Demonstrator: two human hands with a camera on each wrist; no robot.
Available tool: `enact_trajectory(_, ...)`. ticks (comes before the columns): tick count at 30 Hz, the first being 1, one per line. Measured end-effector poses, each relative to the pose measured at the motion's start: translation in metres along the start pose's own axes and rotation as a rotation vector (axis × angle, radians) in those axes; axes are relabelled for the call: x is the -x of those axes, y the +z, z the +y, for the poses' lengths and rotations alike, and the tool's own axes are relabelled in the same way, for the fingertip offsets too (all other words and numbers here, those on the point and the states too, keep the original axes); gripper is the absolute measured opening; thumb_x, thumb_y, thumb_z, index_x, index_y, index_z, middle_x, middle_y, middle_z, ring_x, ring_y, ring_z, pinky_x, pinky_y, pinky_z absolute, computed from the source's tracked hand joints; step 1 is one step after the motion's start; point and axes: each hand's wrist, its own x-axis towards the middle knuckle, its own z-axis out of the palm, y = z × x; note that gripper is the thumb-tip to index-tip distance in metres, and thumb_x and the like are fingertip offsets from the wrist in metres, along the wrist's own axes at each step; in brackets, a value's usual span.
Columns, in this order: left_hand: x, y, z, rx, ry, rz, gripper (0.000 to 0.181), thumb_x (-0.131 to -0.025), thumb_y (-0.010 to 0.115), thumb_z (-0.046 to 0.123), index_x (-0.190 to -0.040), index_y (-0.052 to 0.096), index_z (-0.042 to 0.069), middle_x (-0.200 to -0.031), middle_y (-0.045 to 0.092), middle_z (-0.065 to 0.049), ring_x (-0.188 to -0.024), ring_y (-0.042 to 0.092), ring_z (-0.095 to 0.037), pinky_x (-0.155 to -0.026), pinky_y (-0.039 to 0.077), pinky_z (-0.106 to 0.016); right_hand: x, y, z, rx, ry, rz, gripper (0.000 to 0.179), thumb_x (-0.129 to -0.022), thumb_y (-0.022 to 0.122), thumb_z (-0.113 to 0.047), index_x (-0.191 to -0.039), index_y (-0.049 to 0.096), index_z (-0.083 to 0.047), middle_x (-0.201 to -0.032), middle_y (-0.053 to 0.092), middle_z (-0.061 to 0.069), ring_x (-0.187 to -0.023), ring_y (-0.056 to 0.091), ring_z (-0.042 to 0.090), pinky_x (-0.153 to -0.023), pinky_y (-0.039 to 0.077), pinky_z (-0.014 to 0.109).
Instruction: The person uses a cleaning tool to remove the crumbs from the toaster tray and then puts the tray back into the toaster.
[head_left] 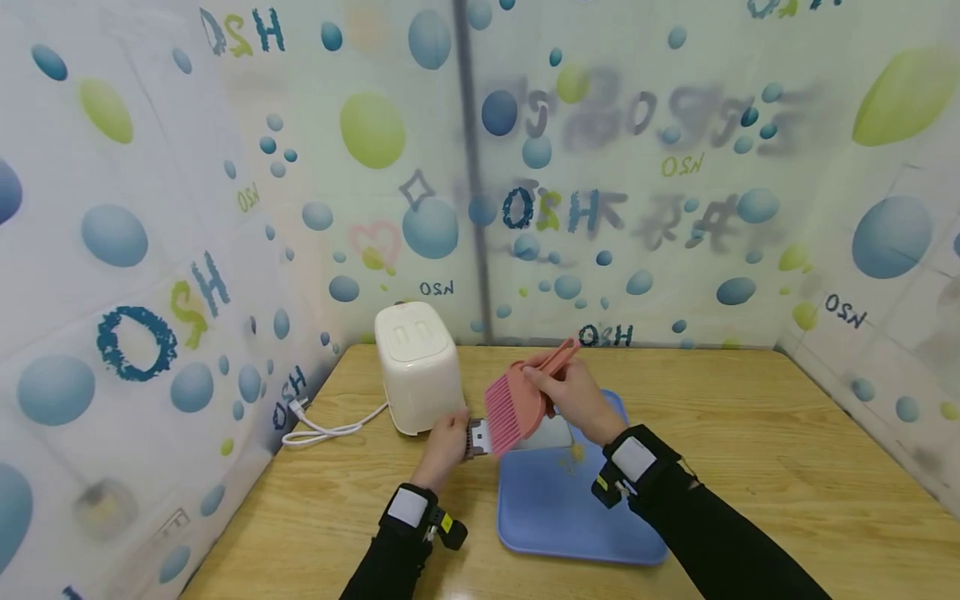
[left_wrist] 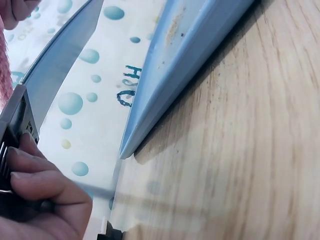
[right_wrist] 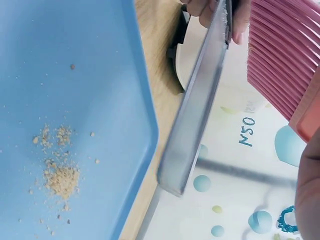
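Note:
My left hand [head_left: 446, 442] grips the dark handle end of a shallow metal crumb tray [right_wrist: 195, 115], its fingers [left_wrist: 37, 185] curled over that end. Tilted on edge, the tray hangs over the left rim of a blue serving tray [head_left: 585, 508]. My right hand [head_left: 573, 398] holds a pink brush [head_left: 525, 404] by its handle, bristles pointing down and left. Those bristles [right_wrist: 280, 50] are close by the crumb tray's handle end and overlap it in the head view. Tan crumbs [right_wrist: 62, 180] lie in a small heap on the blue tray, with bits scattered around.
A white toaster [head_left: 420, 375] with a lid on top stands just behind my left hand. Its white cord [head_left: 322, 433] lies coiled to the left on the wooden table [head_left: 750, 450]. A patterned curtain [head_left: 637, 208] closes off the back and both sides.

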Motion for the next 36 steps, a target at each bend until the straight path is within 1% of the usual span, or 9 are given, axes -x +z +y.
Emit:
enact_trajectory(6,-0.001,0.000,0.000,0.002,0.002,-0.036,0.041,-0.112,0.036,0.030,-0.106,0.062,-0.001,-0.086,0.060,-0.006,-0.073,0.055,-0.014,-0.063,0.046,-0.026,0.000,0.005,0.007,0.021,0.014,-0.020,0.035,-0.105,0.059,-0.020,-0.131,0.061,0.004,-0.080,0.069,0.013,-0.052,0.049,0.013,-0.048,0.041,0.027)
enact_trajectory(11,0.001,0.000,0.001,0.022,0.019,-0.061,0.043,-0.112,0.036,0.033,-0.105,0.062,0.000,-0.086,0.060,-0.006,-0.074,0.055,-0.014,-0.064,0.046,-0.027,-0.001,0.010,0.009,0.029,-0.004,-0.033,0.035,-0.105,0.059,-0.022,-0.130,0.062,0.002,-0.076,0.067,0.009,-0.052,0.049,0.014,-0.048,0.043,0.028)
enact_trajectory(14,0.002,0.001,0.002,0.038,0.035,-0.057,0.042,-0.112,0.037,0.033,-0.104,0.062,0.000,-0.084,0.059,-0.004,-0.071,0.055,-0.013,-0.062,0.047,-0.026,-0.001,0.013,0.010,0.035,-0.004,-0.040,0.035,-0.105,0.060,-0.023,-0.130,0.063,0.001,-0.075,0.067,0.008,-0.052,0.050,0.015,-0.048,0.043,0.028)
enact_trajectory(17,0.001,0.003,0.000,0.038,0.043,-0.042,0.039,-0.112,0.037,0.030,-0.101,0.061,0.000,-0.082,0.056,-0.003,-0.069,0.054,-0.012,-0.060,0.046,-0.025,-0.001,0.014,0.013,0.048,0.009,-0.042,0.035,-0.104,0.061,-0.023,-0.128,0.064,0.001,-0.073,0.066,0.007,-0.051,0.050,0.014,-0.047,0.043,0.027)
enact_trajectory(22,0.000,0.004,-0.004,0.008,0.032,-0.013,0.037,-0.112,0.038,0.028,-0.101,0.060,0.000,-0.082,0.054,-0.004,-0.068,0.052,-0.013,-0.058,0.046,-0.025,0.000,0.015,0.016,0.063,0.031,-0.043,0.035,-0.103,0.062,-0.024,-0.127,0.064,0.001,-0.071,0.065,0.007,-0.050,0.050,0.014,-0.047,0.043,0.026)
enact_trajectory(30,0.000,0.003,-0.005,0.025,0.017,-0.020,0.038,-0.112,0.038,0.029,-0.102,0.060,0.000,-0.082,0.054,-0.004,-0.068,0.051,-0.013,-0.060,0.046,-0.025,0.002,0.014,0.016,0.084,0.026,-0.052,0.035,-0.103,0.063,-0.025,-0.127,0.065,0.001,-0.069,0.063,0.006,-0.050,0.050,0.015,-0.047,0.043,0.026)
enact_trajectory(36,0.000,0.002,-0.005,0.023,-0.003,-0.013,0.041,-0.112,0.037,0.030,-0.107,0.061,-0.003,-0.084,0.056,-0.005,-0.070,0.053,-0.012,-0.060,0.046,-0.024,0.004,0.011,0.015,0.079,0.025,-0.055,0.036,-0.104,0.062,-0.023,-0.128,0.064,0.002,-0.069,0.063,0.006,-0.050,0.050,0.015,-0.047,0.043,0.027)
